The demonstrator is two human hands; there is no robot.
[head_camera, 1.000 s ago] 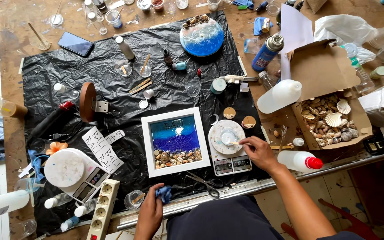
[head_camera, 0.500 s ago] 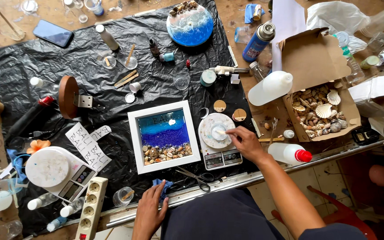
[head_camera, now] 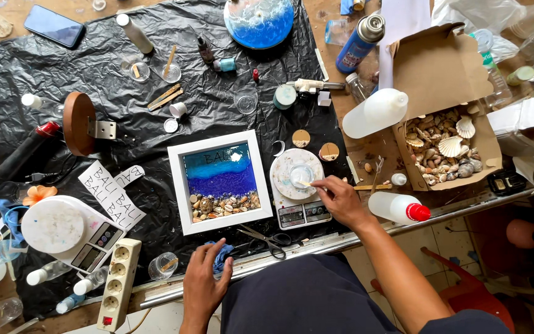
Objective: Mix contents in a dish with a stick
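Note:
My right hand (head_camera: 339, 200) grips a thin wooden stick (head_camera: 305, 183) whose tip dips into a small clear cup (head_camera: 301, 175) standing on a digital scale (head_camera: 298, 195). My left hand (head_camera: 205, 281) rests flat on a blue cloth (head_camera: 222, 253) at the near table edge. Between the hands lies a white square frame (head_camera: 219, 180) with a blue resin sea scene and small shells along its bottom. Scissors (head_camera: 267, 238) lie just in front of the frame.
A cardboard box of shells (head_camera: 446, 148) sits right of the scale, with white squeeze bottles (head_camera: 375, 112) (head_camera: 398, 207) beside it. A second scale (head_camera: 69, 230), a power strip (head_camera: 118, 281), paper labels, a round blue resin piece (head_camera: 259, 20), a spray can (head_camera: 360, 42) and a phone (head_camera: 52, 26) crowd the black plastic sheet.
The head camera has moved closer and shifted. My right hand stays at the cup on the scale with the stick. My left hand remains on the blue cloth.

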